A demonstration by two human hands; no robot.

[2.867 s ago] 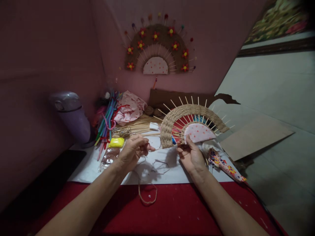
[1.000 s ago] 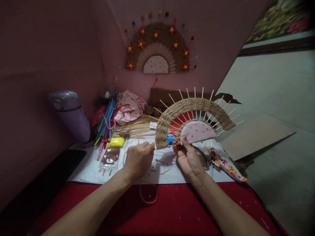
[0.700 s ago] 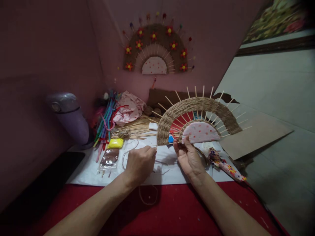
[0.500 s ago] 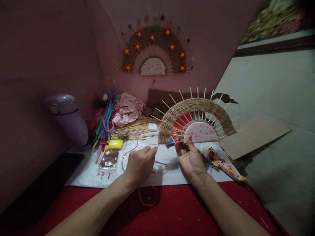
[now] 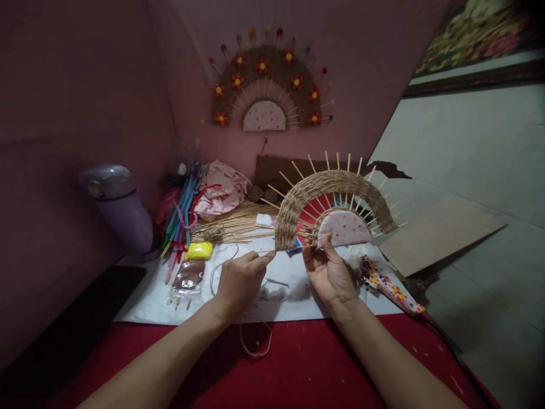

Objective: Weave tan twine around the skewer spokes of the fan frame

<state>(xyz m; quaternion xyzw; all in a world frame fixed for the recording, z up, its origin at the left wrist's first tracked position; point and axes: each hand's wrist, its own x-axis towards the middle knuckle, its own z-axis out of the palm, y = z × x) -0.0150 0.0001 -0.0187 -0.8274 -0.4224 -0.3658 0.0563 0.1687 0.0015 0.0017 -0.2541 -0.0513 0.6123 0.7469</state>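
Observation:
My right hand [image 5: 330, 274] grips the base of a half-round woven fan piece [image 5: 332, 190], made of jute twine wound over thin wooden sticks around a pink dotted half-disc [image 5: 344, 229]. It is held upright above the white sheet [image 5: 149, 298]. My left hand [image 5: 240, 279] is closed, pinching a strand of jute twine [image 5: 255, 341] right at the fan's lower left end. The loose twine trails down in a loop onto the red cloth.
A finished fan with red flowers [image 5: 266, 85] hangs on the pink wall. Behind the hands lie a stick bundle [image 5: 236, 224], coloured pipe cleaners [image 5: 183, 207], a yellow packet [image 5: 198, 250], pink cloth [image 5: 223, 187] and a purple container [image 5: 117, 204]. Cardboard [image 5: 438, 236] lies at the right.
The fan rose and tilted a little, then settled back. My left hand moved from left of the fan down and in to its lower left end, still pinching twine.

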